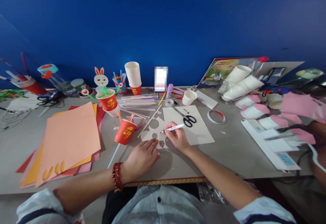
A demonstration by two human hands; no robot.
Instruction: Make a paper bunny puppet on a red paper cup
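My right hand grips a white pen, its tip resting on a white paper sheet that has round holes cut in it. Flat on the near edge of that sheet lies my left hand, fingers together and stretched out, a red bead bracelet on the wrist. Black-handled scissors lie on the sheet just beyond my right hand. A red paper cup on a straw leans tilted just left of my left hand.
A stack of coloured paper lies at left. Straws, a tape roll, a white cup, red cups and a bunny figure stand behind. White and pink cups crowd the right, where another person's arm shows.
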